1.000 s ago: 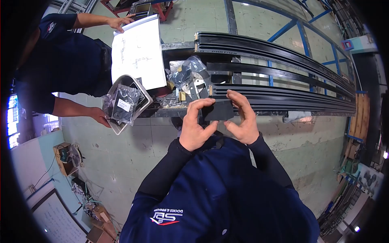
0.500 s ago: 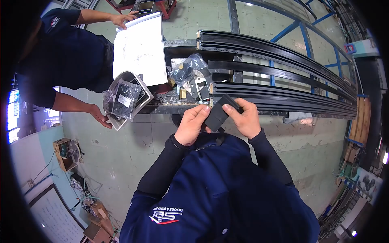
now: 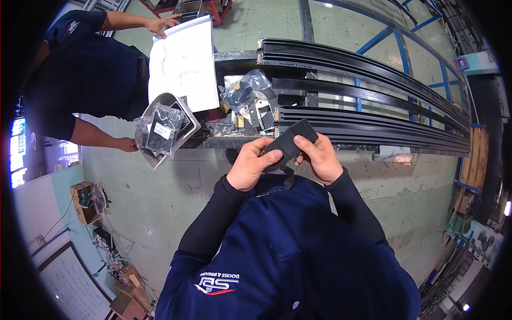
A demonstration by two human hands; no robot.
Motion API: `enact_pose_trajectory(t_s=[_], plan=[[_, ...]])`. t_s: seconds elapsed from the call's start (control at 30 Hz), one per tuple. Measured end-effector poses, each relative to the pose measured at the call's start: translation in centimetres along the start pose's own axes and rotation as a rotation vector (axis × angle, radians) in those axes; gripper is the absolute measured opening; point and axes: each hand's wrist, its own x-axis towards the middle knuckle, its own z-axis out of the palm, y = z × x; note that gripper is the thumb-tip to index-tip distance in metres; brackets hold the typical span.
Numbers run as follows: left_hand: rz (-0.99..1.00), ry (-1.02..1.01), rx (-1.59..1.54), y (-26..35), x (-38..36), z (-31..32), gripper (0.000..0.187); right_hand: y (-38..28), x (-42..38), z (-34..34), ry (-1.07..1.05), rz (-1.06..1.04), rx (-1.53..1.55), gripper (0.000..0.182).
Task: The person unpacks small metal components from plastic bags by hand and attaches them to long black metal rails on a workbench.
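A flat black rectangular piece (image 3: 292, 140) is held between my two hands, close in front of my body and slanting up to the right. My left hand (image 3: 249, 164) grips its lower left end, thumb on top. On the other end, my right hand (image 3: 321, 159) presses its thumb against the upper face, with fingers curled beneath. A short dark strip (image 3: 289, 180) hangs under the piece near my right fingers. Just beyond my hands lie long black profiles (image 3: 341, 125) on the workbench, with a clear plastic bag of dark parts (image 3: 249, 88) to their left.
At left stands a co-worker (image 3: 101, 80), one hand (image 3: 164, 25) on a large paper drawing (image 3: 184, 69), the other by a grey bin (image 3: 193, 128) holding bagged parts (image 3: 162, 128). Blue frame bars (image 3: 400, 50) rise behind the profiles. Metal fittings (image 3: 258, 109) lie on the bench.
The black piece has turned in my hands to a flatter slant, my left thumb shifting along it. The co-worker's lower hand has moved up slightly beside the bin.
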Motion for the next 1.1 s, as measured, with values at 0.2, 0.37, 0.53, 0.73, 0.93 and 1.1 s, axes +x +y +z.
enact_pose_trajectory(t_s=[0.2,0.37,0.53,0.73,0.93,1.1], plan=[[0.071,0.123,0.306,0.1,0.0,-0.3,0.017,0.5,0.3,0.4,0.065,-0.170,-0.188,0.023],[0.331,0.263,0.805,1.2,-0.7,0.9,0.016,0.3,-0.1,0.4,0.165,-0.346,-0.584,0.028],[0.520,0.178,0.820,1.5,-0.6,0.2,0.021,-0.1,0.2,0.1,0.071,-0.435,-0.453,0.025],[0.499,0.118,0.786,1.6,-1.0,-0.5,0.020,0.2,0.2,-0.1,0.000,-0.455,-0.435,0.025],[0.489,0.088,0.770,1.6,-1.1,-0.9,0.020,0.4,0.3,-0.3,-0.030,-0.438,-0.438,0.025],[0.527,0.147,0.814,1.5,-1.0,-0.8,0.020,0.3,0.2,0.7,0.032,-0.462,-0.503,0.029]])
